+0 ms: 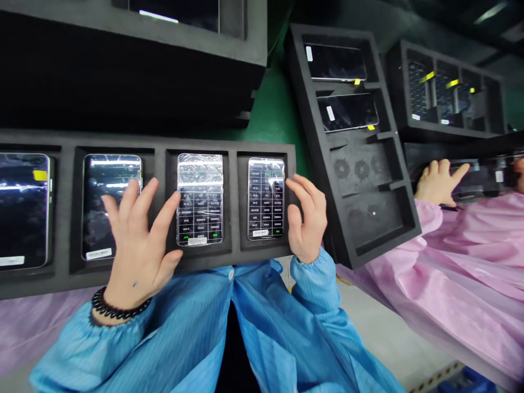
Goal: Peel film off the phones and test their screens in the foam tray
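We spread our left hand [137, 248] wide; our right hand [309, 218] curls loosely, thumb apart, beside the rightmost smartphone [266, 202] in the foam tray [232, 199]: likely light, stiff, slick, fragile, best gripped by its long edges.

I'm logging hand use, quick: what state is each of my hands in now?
Left hand: open and spread over a phone, gripping nothing visible.
Right hand: open, loosely curved at the tray's end, holding nothing visible.
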A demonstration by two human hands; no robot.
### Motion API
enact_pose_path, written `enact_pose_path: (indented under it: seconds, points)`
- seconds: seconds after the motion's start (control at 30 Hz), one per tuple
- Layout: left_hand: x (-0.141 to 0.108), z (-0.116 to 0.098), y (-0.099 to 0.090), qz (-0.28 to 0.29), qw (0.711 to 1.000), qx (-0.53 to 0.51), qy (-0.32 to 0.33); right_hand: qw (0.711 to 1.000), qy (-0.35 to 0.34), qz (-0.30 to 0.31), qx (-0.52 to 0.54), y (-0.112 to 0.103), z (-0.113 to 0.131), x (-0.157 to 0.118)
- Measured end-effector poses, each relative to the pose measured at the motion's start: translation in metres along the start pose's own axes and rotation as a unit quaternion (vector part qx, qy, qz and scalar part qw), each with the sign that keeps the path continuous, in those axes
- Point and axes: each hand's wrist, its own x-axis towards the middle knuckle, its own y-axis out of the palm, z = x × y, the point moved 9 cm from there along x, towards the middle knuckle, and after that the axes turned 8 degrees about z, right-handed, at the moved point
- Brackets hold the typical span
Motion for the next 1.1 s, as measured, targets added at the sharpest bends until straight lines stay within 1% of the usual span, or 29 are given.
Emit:
enact_pose_path:
  seconds: [0.1,0.17,0.23,0.37,0.5,0.63,0.87,1.1]
  points:
    - [0.008,0.002,0.006,0.024,1.0,-0.005,-0.019,0.997,0.05,0.037,0.036,0.015,-0.01,0.002]
    - [0.007,0.004,0.01,0.045,0.998,-0.012,-0.037,0.993,0.089,0.032,0.074,0.016,-0.016,-0.005]
    - [0.002,0.005,0.011,0.06,0.997,-0.017,-0.044,0.99,0.108,0.02,0.094,0.013,-0.018,-0.014]
    - [-0.001,0.002,0.01,0.057,0.998,-0.003,-0.041,0.995,0.079,0.032,0.059,0.009,-0.01,-0.025]
    - [0.009,-0.004,0.01,0.047,0.998,0.017,-0.039,0.997,0.077,0.018,0.001,0.006,-0.008,-0.028]
    - [0.017,-0.01,0.011,0.04,0.999,0.021,-0.029,0.997,0.079,0.009,-0.02,0.007,-0.01,-0.03]
    - [0.017,-0.012,0.013,0.057,0.997,0.044,-0.032,0.997,0.071,0.016,-0.013,0.009,-0.011,-0.03]
    - [0.02,-0.015,0.023,0.103,0.992,0.073,-0.003,0.998,0.063,0.022,-0.007,0.011,-0.011,-0.028]
